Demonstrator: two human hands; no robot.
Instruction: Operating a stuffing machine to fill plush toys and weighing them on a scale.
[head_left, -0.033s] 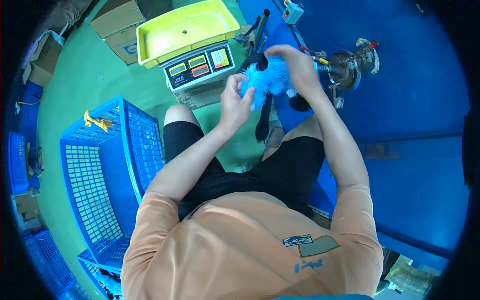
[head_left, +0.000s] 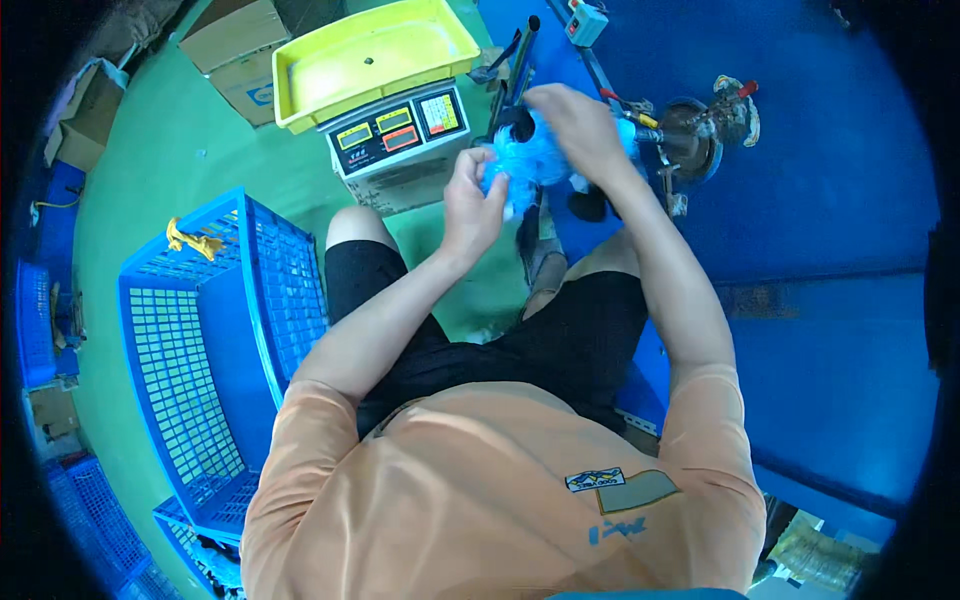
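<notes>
Both hands raised, elbows bent: left hand [head_left: 470,205] pinches blue fluffy bundle [head_left: 535,160]; right hand [head_left: 578,125] clasps it from above.

A fluffy light-blue bundle [head_left: 535,160] sits between the fingers of both hands, beyond them a yellow tray [head_left: 300,95] tops a grey scale [head_left: 400,135] with red and yellow panels, and left of them stands a blue lattice-patterned crate [head_left: 200,340] on green floor [head_left: 150,170].
</notes>
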